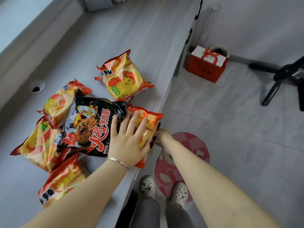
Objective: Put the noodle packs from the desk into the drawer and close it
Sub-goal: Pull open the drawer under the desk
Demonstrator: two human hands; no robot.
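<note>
Several orange noodle packs and one black pack (88,125) lie on the grey desk (131,30). One orange pack (125,78) sits apart, farther back. My left hand (128,139) lies over an orange pack (149,118) that overhangs the desk's front edge. Its fingers are spread on top, also touching the black pack, and its thumb curls at the pack's edge. My right hand (162,134) reaches below the desk edge and curls around a black drawer handle (153,142), partly hidden by that pack. The drawer itself is out of sight.
A round cable hole (38,86) is in the desk at the left. On the floor stand a red gift bag (205,68), a pink round mat (189,145) and a black chair base (283,76). My feet in white clogs (148,186) are by the desk.
</note>
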